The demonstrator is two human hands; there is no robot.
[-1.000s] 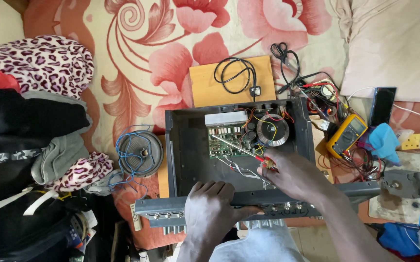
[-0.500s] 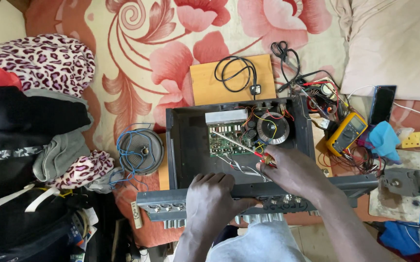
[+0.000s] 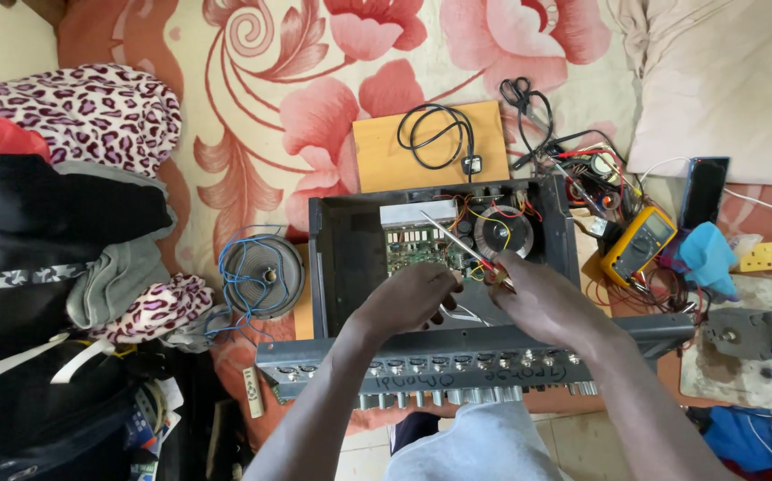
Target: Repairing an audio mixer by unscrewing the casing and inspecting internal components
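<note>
A: On the left we see a heap of clothing (image 3: 56, 223), some of it leopard-print, then a round speaker (image 3: 259, 274) wrapped in blue wire beside an amplifier chassis (image 3: 332, 258) with its top cover off.

B: We judge the work midway: the case is open, the green circuit board (image 3: 412, 254) and ring-shaped transformer (image 3: 503, 233) lie bare, and the front panel (image 3: 439, 374) with its row of knobs leans loose at the near edge. Nothing looks closed up again.

A: And the 2 hands?

B: Our left hand (image 3: 408, 298) is curled over the board; whether it pinches anything, we cannot tell. Our right hand (image 3: 542, 303) grips a red-handled screwdriver (image 3: 457, 242), shaft angled over the board.

A: Any labels?

B: Handwriting in marker runs along the panel's upper face. Behind the chassis lies a wooden board (image 3: 377, 160) bearing a coiled black power cord (image 3: 439, 134). Right of it sit a yellow multimeter (image 3: 640, 242), a dark phone (image 3: 702, 191) and a blue cloth (image 3: 706, 258).
</note>
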